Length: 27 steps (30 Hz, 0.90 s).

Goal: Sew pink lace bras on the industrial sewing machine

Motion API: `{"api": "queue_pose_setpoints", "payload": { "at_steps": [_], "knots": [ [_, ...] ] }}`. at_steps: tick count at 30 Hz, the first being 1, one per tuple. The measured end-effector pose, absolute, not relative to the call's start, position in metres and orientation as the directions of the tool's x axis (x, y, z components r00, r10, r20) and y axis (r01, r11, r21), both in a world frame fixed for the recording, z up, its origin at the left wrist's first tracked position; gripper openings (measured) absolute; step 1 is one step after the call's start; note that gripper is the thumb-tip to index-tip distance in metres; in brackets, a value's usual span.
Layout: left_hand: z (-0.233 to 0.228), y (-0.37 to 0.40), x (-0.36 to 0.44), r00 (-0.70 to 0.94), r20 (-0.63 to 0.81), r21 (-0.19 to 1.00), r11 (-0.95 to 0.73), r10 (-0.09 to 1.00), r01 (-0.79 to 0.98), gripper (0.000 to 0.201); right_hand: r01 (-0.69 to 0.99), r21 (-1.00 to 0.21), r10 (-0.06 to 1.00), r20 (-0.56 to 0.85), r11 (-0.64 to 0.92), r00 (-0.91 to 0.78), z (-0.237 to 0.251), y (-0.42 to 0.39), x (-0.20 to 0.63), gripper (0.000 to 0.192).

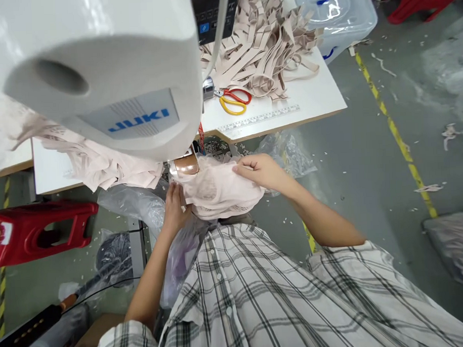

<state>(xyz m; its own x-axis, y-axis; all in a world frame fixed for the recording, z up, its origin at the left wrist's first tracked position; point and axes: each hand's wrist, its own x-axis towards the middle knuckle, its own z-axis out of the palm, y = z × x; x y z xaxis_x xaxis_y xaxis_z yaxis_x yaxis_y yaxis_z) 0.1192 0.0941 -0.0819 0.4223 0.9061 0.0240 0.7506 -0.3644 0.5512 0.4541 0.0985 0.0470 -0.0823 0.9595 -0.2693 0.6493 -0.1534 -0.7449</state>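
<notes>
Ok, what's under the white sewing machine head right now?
Under the sewing machine head, pale pink fabric is bunched at a brown metal part, held by the left hand and right hand. The needle is hidden.

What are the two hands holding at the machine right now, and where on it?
Both grip the pale pink garment: left hand at its left edge near the machine, right hand pinching its upper right edge.

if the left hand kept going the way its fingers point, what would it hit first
Most likely the sewing machine's metal arm, just past the pink fabric that the left hand already touches; depth is hard to judge.
</notes>
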Motion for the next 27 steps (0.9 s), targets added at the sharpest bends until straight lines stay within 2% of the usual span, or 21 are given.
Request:
{"api": "queue_pose_setpoints", "payload": {
  "at_steps": [2, 3, 4, 5, 6, 9, 11, 14, 15, 17, 19, 21, 25, 27],
  "knots": [
    [-0.099, 0.095, 0.121, 0.482, -0.026, 0.455, -0.419, 0.876, 0.786, 0.074, 0.882, -0.447, 0.930, -0.367, -0.147, -0.032, 0.035, 0.096, 0.466, 0.035],
    [-0.105, 0.097, 0.122, 0.487, -0.035, 0.429, -0.427, 0.873, 0.796, 0.067, 0.939, -0.319, 0.914, -0.405, -0.130, -0.011, 0.029, 0.093, 0.469, 0.030],
    [-0.109, 0.098, 0.123, 0.482, -0.037, 0.415, -0.425, 0.876, 0.805, 0.059, 0.963, -0.249, 0.912, -0.409, -0.100, -0.011, 0.025, 0.090, 0.468, 0.025],
    [-0.111, 0.100, 0.123, 0.470, -0.035, 0.409, -0.416, 0.882, 0.812, 0.051, 0.968, -0.247, 0.927, -0.372, -0.054, -0.044, 0.022, 0.085, 0.465, 0.025],
    [-0.108, 0.101, 0.124, 0.455, -0.030, 0.405, -0.406, 0.890, 0.819, 0.044, 0.954, -0.298, 0.949, -0.297, 0.013, -0.106, 0.022, 0.080, 0.459, 0.030],
    [-0.084, 0.098, 0.130, 0.401, 0.016, 0.367, -0.379, 0.916, 0.850, 0.029, 0.815, -0.520, 0.944, -0.046, 0.257, -0.327, 0.035, 0.066, 0.429, 0.057],
    [-0.062, 0.086, 0.146, 0.399, 0.055, 0.345, -0.392, 0.915, 0.853, 0.031, 0.723, -0.593, 0.908, 0.036, 0.355, -0.417, 0.045, 0.065, 0.411, 0.065],
    [-0.039, 0.057, 0.189, 0.498, 0.070, 0.340, -0.490, 0.864, 0.803, 0.040, 0.711, -0.598, 0.909, 0.077, 0.370, -0.409, 0.042, 0.084, 0.401, 0.069],
    [-0.038, 0.048, 0.204, 0.534, 0.061, 0.341, -0.520, 0.844, 0.783, 0.041, 0.735, -0.589, 0.923, 0.046, 0.335, -0.383, 0.033, 0.094, 0.401, 0.070],
    [-0.042, 0.033, 0.229, 0.580, 0.019, 0.341, -0.550, 0.814, 0.762, 0.040, 0.812, -0.548, 0.932, -0.149, 0.200, -0.330, 0.010, 0.112, 0.403, 0.067],
    [-0.051, 0.026, 0.242, 0.601, -0.027, 0.347, -0.557, 0.798, 0.755, 0.036, 0.882, -0.464, 0.867, -0.405, 0.077, -0.289, -0.012, 0.121, 0.408, 0.061],
    [-0.058, 0.024, 0.244, 0.612, -0.054, 0.362, -0.555, 0.789, 0.749, 0.032, 0.917, -0.398, 0.787, -0.552, 0.042, -0.275, -0.025, 0.121, 0.413, 0.060],
    [-0.058, 0.020, 0.247, 0.634, -0.077, 0.407, -0.556, 0.769, 0.724, 0.035, 0.900, -0.425, 0.796, -0.510, 0.095, -0.325, -0.023, 0.117, 0.420, 0.060],
    [-0.055, 0.014, 0.260, 0.661, -0.094, 0.443, -0.564, 0.744, 0.697, 0.033, 0.923, -0.378, 0.784, -0.550, 0.075, -0.288, -0.019, 0.126, 0.419, 0.057]
  ]
}}
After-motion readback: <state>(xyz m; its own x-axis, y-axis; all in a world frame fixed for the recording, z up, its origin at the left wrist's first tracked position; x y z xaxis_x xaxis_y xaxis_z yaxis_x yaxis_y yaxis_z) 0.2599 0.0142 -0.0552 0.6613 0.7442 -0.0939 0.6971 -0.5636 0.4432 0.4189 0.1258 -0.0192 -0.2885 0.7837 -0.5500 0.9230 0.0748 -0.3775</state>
